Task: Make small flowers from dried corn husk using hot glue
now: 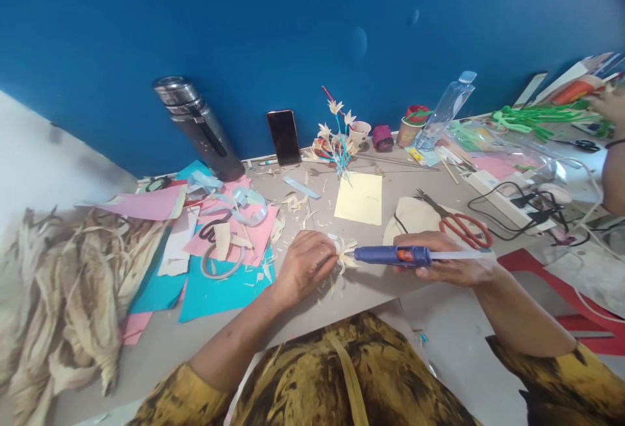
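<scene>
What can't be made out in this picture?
All in the head view:
Pinched end of pale piece: hidden by left hand.
Trigger of glue gun: covered by right hand.
Part of co-worker's hand: cut off by right edge.
Print on paper cup: too small.

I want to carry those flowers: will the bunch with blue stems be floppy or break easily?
The flower bunch is probably light, since its blue stems look thin. Those stems may bend or wobble if pushed, with flowers perched at their tips. The pale petals look thin and pointed, so they could crumple.
</scene>
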{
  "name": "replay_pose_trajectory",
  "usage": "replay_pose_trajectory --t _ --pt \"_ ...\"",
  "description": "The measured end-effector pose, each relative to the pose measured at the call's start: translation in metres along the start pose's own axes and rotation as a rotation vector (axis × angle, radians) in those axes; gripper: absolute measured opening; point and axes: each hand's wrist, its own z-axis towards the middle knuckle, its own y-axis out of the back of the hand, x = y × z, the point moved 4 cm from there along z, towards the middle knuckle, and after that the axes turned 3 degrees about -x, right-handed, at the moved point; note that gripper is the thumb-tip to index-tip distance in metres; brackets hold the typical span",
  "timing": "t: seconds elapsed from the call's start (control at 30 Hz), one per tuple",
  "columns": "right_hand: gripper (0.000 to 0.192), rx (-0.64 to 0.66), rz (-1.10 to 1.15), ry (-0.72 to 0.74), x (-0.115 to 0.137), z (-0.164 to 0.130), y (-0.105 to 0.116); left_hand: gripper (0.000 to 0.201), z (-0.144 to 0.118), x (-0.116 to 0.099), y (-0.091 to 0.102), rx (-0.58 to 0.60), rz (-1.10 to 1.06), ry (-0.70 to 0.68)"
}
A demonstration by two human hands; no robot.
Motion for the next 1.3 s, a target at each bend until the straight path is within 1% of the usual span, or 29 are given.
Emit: replay_pose_trajectory --t 0.1,0.2,0.37,0.63,0.8,0.97,1.3 --pt "0.049 0.017 -0.03 0.129 0.001 0.002 -0.002 0.012 0.0 -0.001 -0.001 -0.003 -0.01 -0.012" --pt "0.048 0.02 -0.042 0.182 -0.001 0.003 -0.003 0.011 -0.001 -0.001 -0.002 -0.002 -0.017 -0.015" --pt "0.041 0.011 -0.069 0.193 -0.003 0.003 -0.005 0.015 -0.001 -0.002 -0.001 -0.017 -0.017 -0.019" --pt "0.041 0.0 -0.063 0.213 -0.002 0.005 -0.006 0.017 0.002 -0.005 0.0 -0.03 -0.015 -0.022" --pt "0.039 -0.026 -0.079 0.227 -0.008 0.004 -0.006 0.015 0.001 -0.003 -0.001 -0.025 -0.029 -0.015" --pt "0.034 -0.023 -0.073 0.232 -0.013 0.003 -0.006 0.015 0.0 -0.002 0.0 -0.03 -0.036 -0.006" --pt "0.041 -0.055 -0.097 0.203 -0.015 0.002 -0.004 0.014 0.001 -0.004 -0.001 -0.022 -0.03 -0.031"
